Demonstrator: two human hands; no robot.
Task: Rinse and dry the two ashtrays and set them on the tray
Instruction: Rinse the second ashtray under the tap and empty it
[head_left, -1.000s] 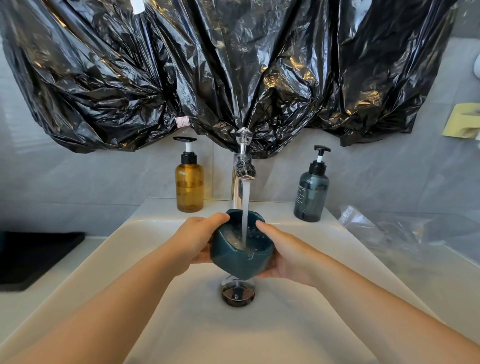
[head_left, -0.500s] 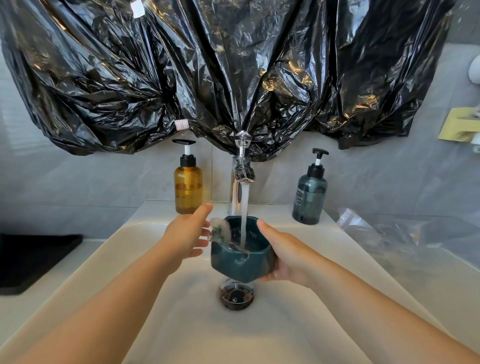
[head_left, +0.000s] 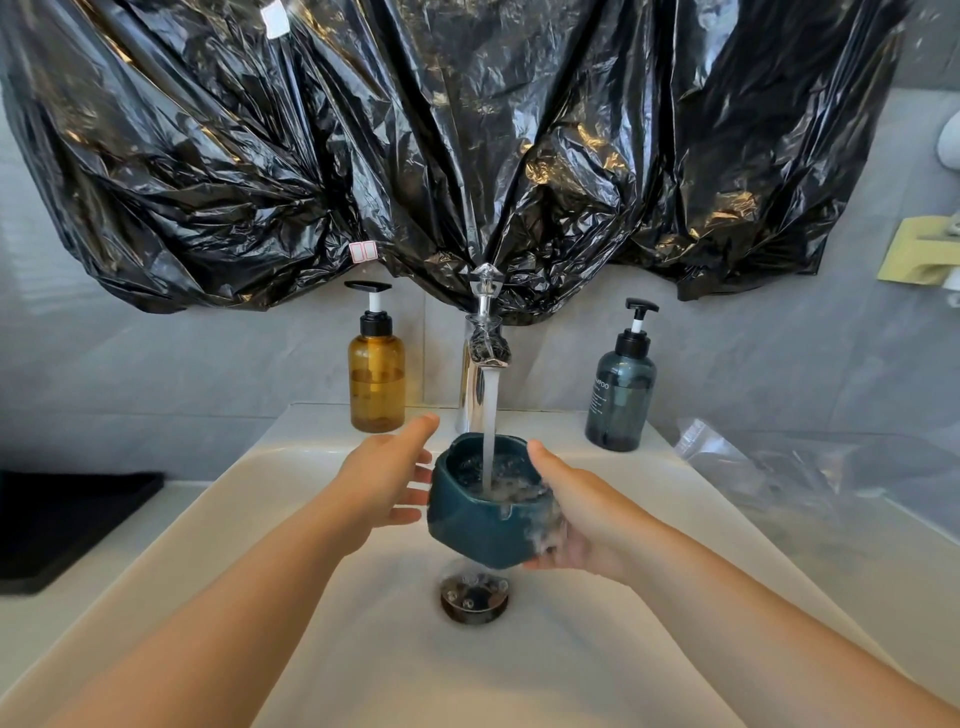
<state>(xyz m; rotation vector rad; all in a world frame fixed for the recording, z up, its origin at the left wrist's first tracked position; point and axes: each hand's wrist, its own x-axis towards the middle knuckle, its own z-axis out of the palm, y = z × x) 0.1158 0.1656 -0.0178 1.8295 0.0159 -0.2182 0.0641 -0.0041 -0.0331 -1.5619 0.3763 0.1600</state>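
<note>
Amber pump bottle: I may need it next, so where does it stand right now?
In the head view the amber pump bottle stands on the sink's back ledge, left of the faucet, beyond the left hand.

Bright, sharp; glare, edges warped

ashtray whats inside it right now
Running water fills the ashtray, churning and spilling onto the right hand. The froth hides its bottom, so residue cannot be seen.

Teal ashtray (head_left: 480, 525) (amber bottle (head_left: 377, 384) behind)
</note>
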